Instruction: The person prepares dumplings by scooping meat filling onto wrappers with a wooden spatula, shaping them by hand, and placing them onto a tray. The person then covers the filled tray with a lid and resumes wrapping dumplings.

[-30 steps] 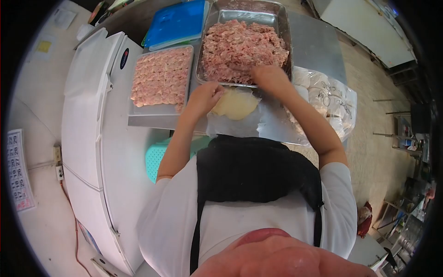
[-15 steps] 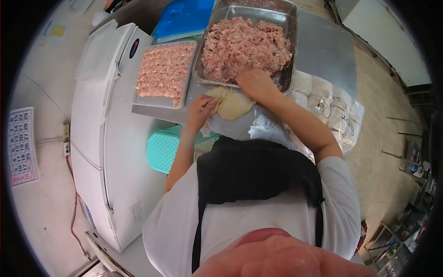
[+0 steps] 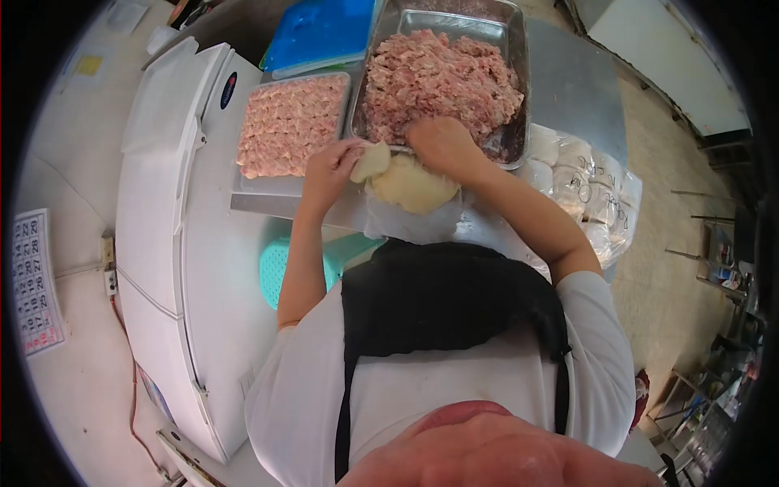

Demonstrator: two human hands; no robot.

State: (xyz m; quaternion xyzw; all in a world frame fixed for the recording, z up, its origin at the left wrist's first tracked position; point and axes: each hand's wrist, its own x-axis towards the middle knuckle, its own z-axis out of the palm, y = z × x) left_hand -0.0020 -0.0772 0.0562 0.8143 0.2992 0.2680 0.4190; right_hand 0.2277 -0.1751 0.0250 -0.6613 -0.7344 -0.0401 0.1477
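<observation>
My left hand [image 3: 326,172] pinches one thin, round, pale-yellow dumpling wrapper [image 3: 372,163], lifted at the left of a pile of the same wrappers [image 3: 415,188]. The pile lies on a white plastic sheet [image 3: 406,227] near my apron. My right hand [image 3: 445,149] is closed, knuckles up, at the near edge of the minced meat [image 3: 438,85]; its fingertips are hidden, so what they hold does not show. The meat heaps up in a deep metal pan [image 3: 524,73]. Left of the pan, a tray holds rows of filled dumplings [image 3: 290,122].
A blue lid [image 3: 320,34] lies behind the dumpling tray. Bagged white packs with handwriting [image 3: 588,191] sit at the table's right. Below the table edge on the left is a turquoise perforated basket [image 3: 276,272], beside a white freezer [image 3: 219,268].
My left hand has moved up and left, peeling a wrapper away from the pile. My right hand stays at the meat's near edge, shifted slightly left. The view has tilted a little.
</observation>
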